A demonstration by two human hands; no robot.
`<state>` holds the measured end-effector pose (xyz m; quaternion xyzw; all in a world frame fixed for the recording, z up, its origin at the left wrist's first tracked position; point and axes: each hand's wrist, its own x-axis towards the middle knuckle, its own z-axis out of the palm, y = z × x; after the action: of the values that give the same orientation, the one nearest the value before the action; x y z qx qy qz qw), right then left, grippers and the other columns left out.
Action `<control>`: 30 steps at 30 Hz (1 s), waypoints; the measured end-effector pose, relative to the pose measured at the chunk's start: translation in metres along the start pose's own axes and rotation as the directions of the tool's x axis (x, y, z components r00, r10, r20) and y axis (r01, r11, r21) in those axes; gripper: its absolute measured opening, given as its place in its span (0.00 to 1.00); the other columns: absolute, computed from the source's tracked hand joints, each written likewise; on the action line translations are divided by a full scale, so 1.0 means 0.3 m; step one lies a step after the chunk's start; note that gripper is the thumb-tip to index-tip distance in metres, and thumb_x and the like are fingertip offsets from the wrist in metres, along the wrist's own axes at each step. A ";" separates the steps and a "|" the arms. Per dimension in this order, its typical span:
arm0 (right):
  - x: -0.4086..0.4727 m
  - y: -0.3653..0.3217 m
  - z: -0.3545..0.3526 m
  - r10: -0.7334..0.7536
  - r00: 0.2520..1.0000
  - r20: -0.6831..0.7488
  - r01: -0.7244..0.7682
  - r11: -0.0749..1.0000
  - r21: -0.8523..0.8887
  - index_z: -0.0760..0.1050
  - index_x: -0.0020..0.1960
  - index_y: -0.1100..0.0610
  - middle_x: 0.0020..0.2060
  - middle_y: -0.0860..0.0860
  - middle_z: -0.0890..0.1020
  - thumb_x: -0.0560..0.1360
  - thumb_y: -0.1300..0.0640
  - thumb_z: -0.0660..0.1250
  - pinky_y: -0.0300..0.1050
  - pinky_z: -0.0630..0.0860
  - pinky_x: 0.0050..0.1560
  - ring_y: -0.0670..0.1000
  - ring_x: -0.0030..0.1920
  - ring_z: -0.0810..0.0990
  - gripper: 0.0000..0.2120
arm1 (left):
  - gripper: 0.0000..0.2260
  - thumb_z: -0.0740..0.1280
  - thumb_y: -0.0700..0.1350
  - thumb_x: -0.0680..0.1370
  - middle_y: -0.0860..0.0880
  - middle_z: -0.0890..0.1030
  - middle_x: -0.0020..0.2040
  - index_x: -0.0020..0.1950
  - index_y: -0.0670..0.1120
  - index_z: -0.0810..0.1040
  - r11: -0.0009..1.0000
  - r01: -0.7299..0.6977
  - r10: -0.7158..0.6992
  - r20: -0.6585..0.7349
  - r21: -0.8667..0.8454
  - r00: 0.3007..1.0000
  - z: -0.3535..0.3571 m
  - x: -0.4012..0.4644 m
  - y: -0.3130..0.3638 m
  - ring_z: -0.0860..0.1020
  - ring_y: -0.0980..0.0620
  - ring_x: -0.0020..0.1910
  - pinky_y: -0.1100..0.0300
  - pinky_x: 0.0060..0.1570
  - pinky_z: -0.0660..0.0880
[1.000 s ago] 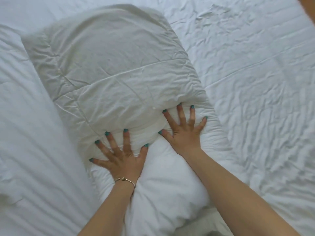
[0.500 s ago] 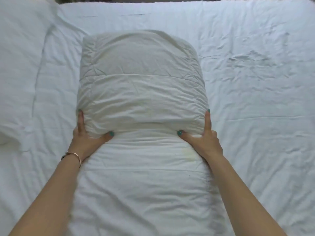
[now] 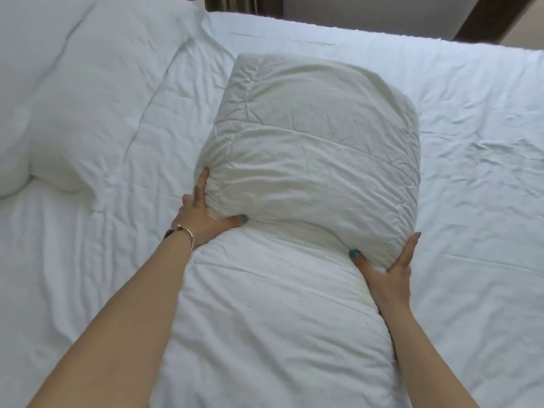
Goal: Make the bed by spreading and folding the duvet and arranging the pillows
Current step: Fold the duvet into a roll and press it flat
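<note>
A white duvet (image 3: 265, 319), folded into a long strip, lies along the bed towards me. Its far end is doubled over into a thick, creased, cream-tinged bundle (image 3: 312, 160). My left hand (image 3: 203, 214) grips the bundle's near left corner, index finger up the side and thumb along the front edge. On the near right corner my right hand (image 3: 391, 269) holds it the same way. Both hands squeeze the fabric inward. A plump white pillow (image 3: 88, 98) lies at the upper left.
The wrinkled white bedsheet (image 3: 477, 201) spreads to both sides of the duvet. The bed's far edge (image 3: 368, 30) runs along the top, with a curtain and a dark wooden frame (image 3: 482, 16) behind it.
My hands went from pressing flat on top of the bundle to clasping its two near corners. The view has lifted and turned, bringing the pillow and the bed's far edge into sight.
</note>
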<state>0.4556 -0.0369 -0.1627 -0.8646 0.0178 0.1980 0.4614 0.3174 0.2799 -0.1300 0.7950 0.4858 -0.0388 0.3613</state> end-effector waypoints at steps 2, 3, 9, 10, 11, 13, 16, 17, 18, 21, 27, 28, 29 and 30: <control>0.005 0.005 -0.002 -0.006 1.000 0.003 0.006 1.000 -0.001 0.35 0.75 0.34 0.74 0.50 0.59 0.64 0.41 0.77 0.52 0.62 0.66 0.54 0.71 0.63 0.59 | 0.54 0.76 0.68 0.56 0.43 0.63 0.66 0.68 0.76 0.39 0.998 -0.054 0.053 -0.017 -0.038 0.998 -0.001 -0.018 0.001 0.72 0.39 0.62 0.46 0.63 0.69; -0.010 0.002 -0.017 -0.006 1.000 -0.003 0.006 1.000 0.002 0.35 0.75 0.34 0.75 0.49 0.58 0.62 0.39 0.77 0.51 0.62 0.68 0.53 0.72 0.62 0.59 | 0.53 0.77 0.67 0.57 0.43 0.64 0.66 0.69 0.75 0.42 0.994 -0.082 0.082 -0.007 -0.073 0.997 -0.005 -0.041 0.006 0.72 0.40 0.62 0.48 0.64 0.70; -0.318 -0.149 -0.174 -0.184 0.981 0.055 0.182 0.982 0.047 0.37 0.74 0.31 0.76 0.44 0.55 0.72 0.52 0.74 0.44 0.61 0.71 0.43 0.71 0.61 0.51 | 0.46 0.76 0.62 0.62 0.48 0.70 0.68 0.70 0.72 0.48 0.932 -0.277 0.274 -0.044 -0.235 0.961 -0.151 -0.340 0.010 0.73 0.46 0.62 0.50 0.62 0.73; -0.407 -0.181 -0.188 -0.204 0.977 0.063 0.203 0.979 0.034 0.38 0.73 0.28 0.76 0.42 0.58 0.73 0.52 0.73 0.45 0.62 0.70 0.43 0.70 0.63 0.49 | 0.47 0.76 0.62 0.62 0.48 0.70 0.68 0.70 0.73 0.47 0.925 -0.281 0.281 -0.035 -0.256 0.959 -0.185 -0.417 -0.009 0.74 0.46 0.62 0.49 0.61 0.73; -0.504 -0.210 -0.196 -0.219 0.974 0.050 0.218 0.976 0.028 0.40 0.72 0.26 0.75 0.39 0.60 0.74 0.50 0.72 0.46 0.63 0.70 0.43 0.70 0.64 0.46 | 0.47 0.76 0.62 0.62 0.48 0.70 0.68 0.69 0.74 0.46 0.920 -0.283 0.289 -0.018 -0.270 0.957 -0.222 -0.497 -0.034 0.74 0.46 0.61 0.49 0.61 0.73; -0.700 -0.264 -0.211 -0.241 0.970 0.018 0.240 0.970 0.031 0.44 0.74 0.29 0.68 0.28 0.61 0.73 0.45 0.70 0.45 0.67 0.68 0.40 0.68 0.67 0.42 | 0.48 0.76 0.60 0.63 0.49 0.69 0.70 0.69 0.76 0.44 0.912 -0.292 0.308 0.009 -0.289 0.951 -0.310 -0.656 -0.103 0.73 0.46 0.64 0.49 0.62 0.72; -0.962 -0.351 -0.225 -0.205 0.978 0.032 0.205 0.979 0.002 0.49 0.74 0.29 0.67 0.28 0.64 0.66 0.36 0.72 0.40 0.74 0.48 0.42 0.59 0.73 0.44 | 0.49 0.77 0.57 0.65 0.54 0.67 0.72 0.69 0.77 0.44 0.888 -0.322 0.343 0.005 -0.330 0.939 -0.467 -0.838 -0.229 0.71 0.51 0.66 0.56 0.63 0.70; -1.034 -0.372 -0.219 -0.183 0.982 0.043 0.184 0.983 -0.014 0.51 0.73 0.27 0.69 0.33 0.65 0.65 0.37 0.73 0.37 0.73 0.46 0.42 0.60 0.72 0.44 | 0.48 0.77 0.56 0.65 0.55 0.67 0.72 0.69 0.77 0.44 0.882 -0.324 0.348 0.009 -0.341 0.937 -0.518 -0.881 -0.275 0.71 0.52 0.66 0.56 0.62 0.70; -1.098 -0.391 -0.207 -0.155 0.986 0.057 0.157 0.987 -0.022 0.52 0.72 0.26 0.69 0.38 0.67 0.65 0.39 0.74 0.36 0.72 0.46 0.40 0.58 0.73 0.44 | 0.48 0.78 0.56 0.65 0.56 0.68 0.71 0.69 0.77 0.45 0.880 -0.323 0.349 0.015 -0.348 0.937 -0.564 -0.917 -0.322 0.71 0.52 0.66 0.56 0.63 0.71; -1.252 -0.450 -0.132 -0.109 0.990 0.087 0.113 0.993 -0.043 0.56 0.69 0.24 0.62 0.46 0.70 0.59 0.38 0.76 0.38 0.71 0.49 0.36 0.49 0.73 0.45 | 0.46 0.76 0.61 0.60 0.59 0.69 0.69 0.68 0.78 0.49 0.876 -0.291 0.324 0.021 -0.384 0.946 -0.690 -0.983 -0.463 0.72 0.53 0.64 0.53 0.62 0.72; -1.442 -0.553 0.037 -0.091 0.996 -0.011 0.090 0.994 -0.062 0.59 0.66 0.22 0.59 0.49 0.70 0.63 0.44 0.79 0.31 0.69 0.46 0.30 0.50 0.71 0.41 | 0.41 0.74 0.61 0.55 0.73 0.72 0.56 0.63 0.78 0.58 0.826 -0.284 0.329 0.008 -0.487 0.944 -0.875 -0.942 -0.625 0.75 0.68 0.51 0.64 0.53 0.71; -1.467 -0.555 0.057 -0.088 0.996 -0.030 0.086 0.995 -0.056 0.59 0.66 0.22 0.59 0.49 0.70 0.62 0.43 0.79 0.34 0.71 0.52 0.34 0.53 0.72 0.42 | 0.42 0.74 0.60 0.55 0.74 0.71 0.55 0.64 0.77 0.59 0.825 -0.283 0.335 0.019 -0.488 0.942 -0.894 -0.930 -0.642 0.75 0.68 0.50 0.65 0.52 0.70; -1.493 -0.550 0.077 -0.081 0.995 -0.051 0.078 0.995 -0.054 0.59 0.66 0.21 0.59 0.49 0.70 0.61 0.42 0.79 0.39 0.72 0.56 0.38 0.56 0.73 0.42 | 0.43 0.74 0.61 0.54 0.73 0.72 0.55 0.66 0.75 0.60 0.829 -0.284 0.340 0.031 -0.482 0.940 -0.907 -0.917 -0.656 0.75 0.65 0.51 0.64 0.52 0.70; -1.516 -0.541 0.094 -0.062 0.996 -0.068 0.059 0.997 -0.053 0.59 0.65 0.21 0.58 0.48 0.70 0.61 0.42 0.79 0.43 0.72 0.59 0.41 0.56 0.73 0.42 | 0.43 0.73 0.62 0.54 0.71 0.72 0.55 0.67 0.74 0.60 0.832 -0.283 0.346 0.048 -0.477 0.937 -0.914 -0.905 -0.669 0.75 0.64 0.52 0.64 0.52 0.70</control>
<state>0.0621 0.0099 0.1149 -0.8826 0.0026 0.1540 0.4442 -0.0651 0.2993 0.0760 0.7505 0.3183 0.0857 0.5728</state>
